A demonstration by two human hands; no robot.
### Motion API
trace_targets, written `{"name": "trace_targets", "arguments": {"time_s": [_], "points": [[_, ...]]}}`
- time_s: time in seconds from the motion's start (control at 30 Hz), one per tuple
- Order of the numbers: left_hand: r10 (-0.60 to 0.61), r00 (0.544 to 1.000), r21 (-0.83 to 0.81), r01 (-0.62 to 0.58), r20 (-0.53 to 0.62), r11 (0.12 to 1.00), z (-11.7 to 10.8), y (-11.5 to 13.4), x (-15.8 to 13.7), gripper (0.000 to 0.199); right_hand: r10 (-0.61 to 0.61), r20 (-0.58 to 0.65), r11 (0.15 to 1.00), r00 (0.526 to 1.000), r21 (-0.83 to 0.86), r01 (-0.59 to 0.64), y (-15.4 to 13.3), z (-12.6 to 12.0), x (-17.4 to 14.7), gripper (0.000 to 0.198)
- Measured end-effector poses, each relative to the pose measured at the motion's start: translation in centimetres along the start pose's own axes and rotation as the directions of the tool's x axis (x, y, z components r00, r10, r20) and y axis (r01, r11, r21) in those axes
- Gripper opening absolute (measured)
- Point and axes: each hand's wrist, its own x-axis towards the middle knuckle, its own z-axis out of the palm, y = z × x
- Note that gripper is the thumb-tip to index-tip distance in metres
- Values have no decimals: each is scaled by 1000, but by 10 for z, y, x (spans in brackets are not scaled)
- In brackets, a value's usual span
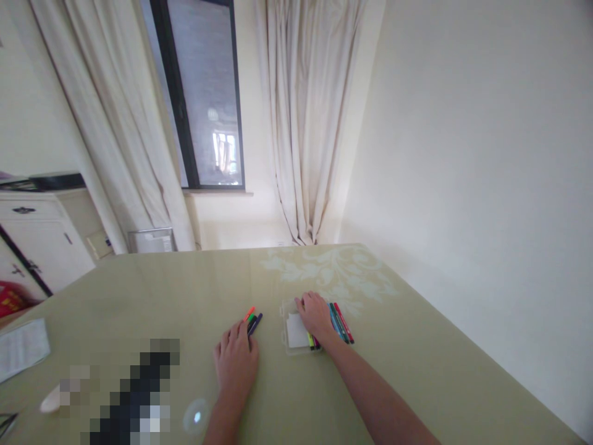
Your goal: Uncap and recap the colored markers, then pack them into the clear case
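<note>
On the left, my left hand (236,358) rests low on the table with its fingers curled over several markers; orange, green and dark blue marker ends (256,324) stick out past the fingertips. My right hand (315,315) is over a clear plastic case (286,346), its fingers bent down around markers inside. Yellow and purple marker ends (312,342) show beneath the wrist, while the fingertips are partly hidden. A white card (296,332) lies in the case. Beside that hand, red, green and blue markers (341,322) lie side by side.
The greenish table (152,296) has a pale leaf pattern at its far right. At the left are a papery packet (24,349), a pale rounded object (53,398) and a pixelated dark area (134,395). A cabinet (41,241) stands behind; a wall (486,185) runs along the right.
</note>
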Motion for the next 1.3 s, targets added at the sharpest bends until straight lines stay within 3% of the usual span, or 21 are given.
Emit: {"name": "trace_targets", "arguments": {"time_s": [0.2, 0.3, 0.4, 0.47, 0.63, 0.87, 0.97, 1.07, 1.17, 1.3], "points": [[-9, 999, -24, 8, -40, 1000, -5, 4, 0, 40, 38, -18, 998, 999, 50, -37, 1, 0, 1, 34], [161, 982, -122, -173, -102, 977, -6, 19, -8, 41, 39, -25, 996, 999, 85, -36, 2, 1, 1, 34], [394, 913, -260, -407, -101, 876, 2, 41, -22, 39, 44, -39, 990, 998, 136, -39, 3, 3, 1, 34], [461, 884, -319, -461, -79, 828, 9, 52, -30, 37, 56, -58, 982, 997, 183, -45, 4, 5, 2, 33], [448, 894, -363, -421, -11, 831, 19, 57, -37, 31, 104, -142, 938, 984, 343, -49, 9, 7, 4, 30], [453, 891, -382, -412, 19, 827, 17, 55, -36, 32, 126, -218, 828, 968, 560, 18, 18, -8, 3, 51], [460, 887, -352, -442, -36, 825, 15, 57, -34, 47, 173, -273, 797, 946, 604, 28, 15, -24, 1, 52], [478, 861, -294, -509, -174, 809, 12, 61, -31, 70, 211, -346, 763, 914, 643, 67, -4, -42, -10, 48], [507, 823, -225, -561, -256, 797, 14, 63, -27, 63, 135, -340, 736, 931, 664, 135, -34, -48, -25, 46], [442, 874, -123, -471, -202, 874, 22, 52, -21, 64, -57, -199, 739, 978, 651, 175, -52, -38, -27, 45]]}}
